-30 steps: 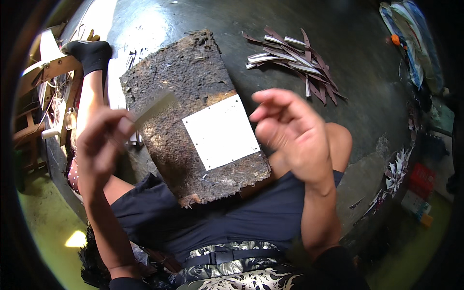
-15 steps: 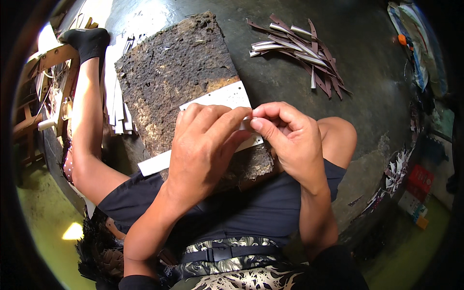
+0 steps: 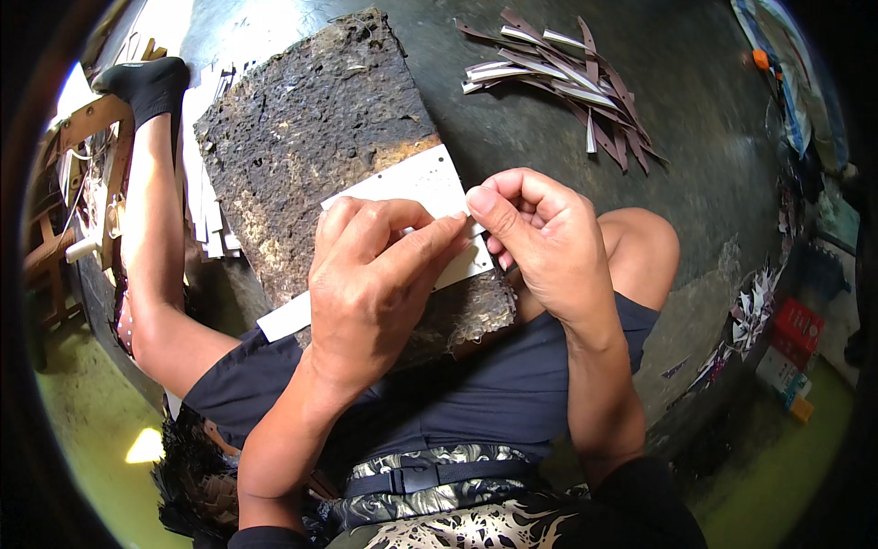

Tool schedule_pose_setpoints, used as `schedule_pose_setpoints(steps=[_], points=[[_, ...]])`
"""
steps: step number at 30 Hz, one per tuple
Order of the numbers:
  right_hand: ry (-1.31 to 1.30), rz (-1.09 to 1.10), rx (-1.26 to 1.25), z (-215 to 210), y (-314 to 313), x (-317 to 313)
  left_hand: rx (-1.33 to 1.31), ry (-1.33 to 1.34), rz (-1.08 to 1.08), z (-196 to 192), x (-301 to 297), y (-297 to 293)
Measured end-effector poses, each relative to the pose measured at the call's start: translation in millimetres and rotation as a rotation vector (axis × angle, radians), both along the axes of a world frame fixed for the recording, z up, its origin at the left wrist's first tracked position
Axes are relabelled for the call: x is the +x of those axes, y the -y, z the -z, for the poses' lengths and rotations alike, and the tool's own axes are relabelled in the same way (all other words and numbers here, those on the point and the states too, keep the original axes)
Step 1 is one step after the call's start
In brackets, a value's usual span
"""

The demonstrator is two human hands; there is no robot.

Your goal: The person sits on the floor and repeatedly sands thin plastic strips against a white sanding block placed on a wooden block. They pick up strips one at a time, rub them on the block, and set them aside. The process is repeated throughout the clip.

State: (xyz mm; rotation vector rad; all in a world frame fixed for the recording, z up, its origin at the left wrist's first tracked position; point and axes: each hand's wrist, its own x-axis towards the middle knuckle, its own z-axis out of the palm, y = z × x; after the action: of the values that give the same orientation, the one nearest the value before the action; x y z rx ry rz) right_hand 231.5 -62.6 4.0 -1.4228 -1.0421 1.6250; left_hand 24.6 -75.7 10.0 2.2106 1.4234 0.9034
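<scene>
A dark, rough, pitted board [image 3: 311, 137] lies across my lap, sloping away from me. On its near end rests a flat white perforated sheet [image 3: 416, 183] with a long white strip [image 3: 285, 317] laid across it, sticking out to the left. My left hand [image 3: 366, 284] presses flat on the strip and sheet, fingers pointing right. My right hand [image 3: 540, 247] pinches the right end of the strip between thumb and forefinger, right beside my left fingertips.
A pile of thin white and maroon strips [image 3: 567, 82] lies on the dark floor at the far right. More white strips [image 3: 206, 210] lie left of the board. My left leg with a black sock [image 3: 146, 82] stretches left. Wooden frames [image 3: 64, 192] stand at the left edge; small boxes [image 3: 791, 352] sit right.
A second ago my hands were raised apart, the left holding a strip. They came down onto the white sheet; since half a second ago they barely moved.
</scene>
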Motion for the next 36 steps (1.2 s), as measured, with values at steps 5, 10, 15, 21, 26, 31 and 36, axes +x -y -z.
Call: schedule_pose_setpoints(steps=[5,10,15,21,26,31,36], points=[[0.015,0.04,-0.046,0.2,2.8,-2.4,0.012,0.011,0.022,0.6,-0.8,0.1],[0.01,0.06,-0.037,3.9,3.4,-4.5,0.028,-0.031,0.046,0.1,-1.9,-1.4],[0.042,0.048,0.0,7.9,5.0,-5.3,0.015,-0.045,0.058,-0.6,-3.6,-1.2],[0.151,0.002,0.131,13.7,4.8,-6.6,0.029,-0.041,0.066,2.0,-3.0,-2.0],[0.126,0.053,0.051,10.3,5.7,-8.2,0.031,-0.045,0.065,2.7,-0.7,-2.5],[0.024,0.142,0.078,13.9,12.1,-24.0,0.027,-0.034,0.041,1.8,-0.8,-1.5],[-0.137,0.174,-0.023,23.7,9.0,-22.3,0.005,0.005,0.022,2.0,-3.9,-0.7]])
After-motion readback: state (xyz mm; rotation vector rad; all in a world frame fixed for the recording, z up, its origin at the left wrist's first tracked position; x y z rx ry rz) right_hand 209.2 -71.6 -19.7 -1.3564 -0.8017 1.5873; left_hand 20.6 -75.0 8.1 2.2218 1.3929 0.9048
